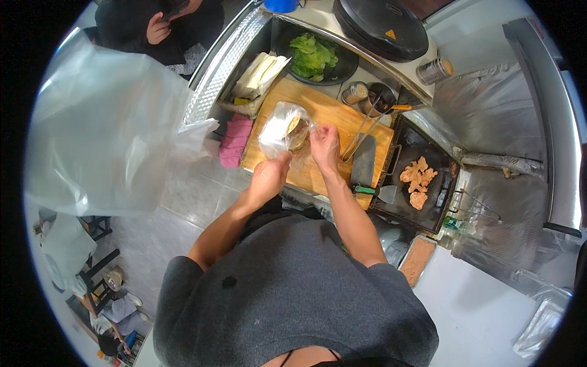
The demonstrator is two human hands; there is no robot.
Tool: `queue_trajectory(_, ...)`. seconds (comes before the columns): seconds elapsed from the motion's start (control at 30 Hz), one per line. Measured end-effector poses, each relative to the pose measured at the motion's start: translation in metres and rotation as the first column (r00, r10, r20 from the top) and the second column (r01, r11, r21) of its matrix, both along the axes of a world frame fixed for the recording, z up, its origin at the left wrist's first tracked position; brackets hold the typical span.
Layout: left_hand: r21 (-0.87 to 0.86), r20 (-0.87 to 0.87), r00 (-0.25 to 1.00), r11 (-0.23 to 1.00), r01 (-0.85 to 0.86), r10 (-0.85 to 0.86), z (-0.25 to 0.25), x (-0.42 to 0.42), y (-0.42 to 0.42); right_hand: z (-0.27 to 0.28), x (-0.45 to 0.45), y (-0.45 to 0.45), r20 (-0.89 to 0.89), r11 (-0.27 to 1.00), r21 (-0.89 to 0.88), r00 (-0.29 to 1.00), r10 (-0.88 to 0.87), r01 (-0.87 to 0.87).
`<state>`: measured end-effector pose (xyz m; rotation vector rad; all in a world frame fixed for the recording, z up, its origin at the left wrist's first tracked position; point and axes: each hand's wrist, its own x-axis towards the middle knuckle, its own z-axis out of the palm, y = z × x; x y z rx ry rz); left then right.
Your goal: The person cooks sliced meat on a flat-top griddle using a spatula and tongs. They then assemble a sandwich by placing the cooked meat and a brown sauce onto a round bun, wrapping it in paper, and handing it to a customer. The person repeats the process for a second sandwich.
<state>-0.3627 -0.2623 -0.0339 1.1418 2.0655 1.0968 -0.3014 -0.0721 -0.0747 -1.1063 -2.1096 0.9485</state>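
My left hand (270,176) pinches the near edge of a clear plastic bag (274,135). The bag's right edge is held between the fingers of my right hand (326,144). Inside it sits a filled flatbread (295,125) with a dark filling, partly blurred by the plastic's glare. Bag and bread are over a wooden cutting board (316,180). Right of my right hand, metal tongs (352,149) lie beside a broad-bladed cleaver (365,158). A green-handled scraper (387,194) reaches from the board's corner over the griddle (403,214), where flat meat pieces (417,176) lie.
Behind the board stand a bowl of lettuce (314,57), a shaker jar (355,93) and a metal pot (379,97). Paper bags (262,75) and a pink towel (236,140) are at left, near hanging plastic (105,128). A meat tray (418,258) sits right. A person (158,30) holds a phone.
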Motion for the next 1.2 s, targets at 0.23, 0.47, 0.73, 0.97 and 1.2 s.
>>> queue_trajectory(0.23,0.248,0.300,0.914,0.903,-0.350,0.271,-0.013,0.027,0.014,0.009,0.017,0.054,0.021,0.916,-0.239,0.942,0.336,-0.321)
queue_trajectory(0.47,0.252,0.892,0.428,0.622,-0.742,0.149,0.006,0.012,0.051,0.048,0.024,0.038,-0.214,0.745,-0.584,0.947,0.241,-0.322)
queue_trajectory(0.73,0.354,0.786,0.587,0.639,-0.684,0.193,0.055,0.014,0.012,0.128,0.012,-0.055,-0.298,0.712,-0.398,0.816,0.496,-0.578)
queue_trajectory(0.97,0.128,0.980,0.184,0.476,-0.870,0.072,0.096,0.029,-0.093,0.199,0.021,-0.149,0.345,0.278,0.431,0.442,0.828,-0.858)
queue_trajectory(1.2,0.211,0.932,0.237,0.123,-0.970,0.275,0.112,-0.022,-0.206,0.196,0.035,-0.145,0.116,0.367,0.233,0.401,0.909,-0.900)
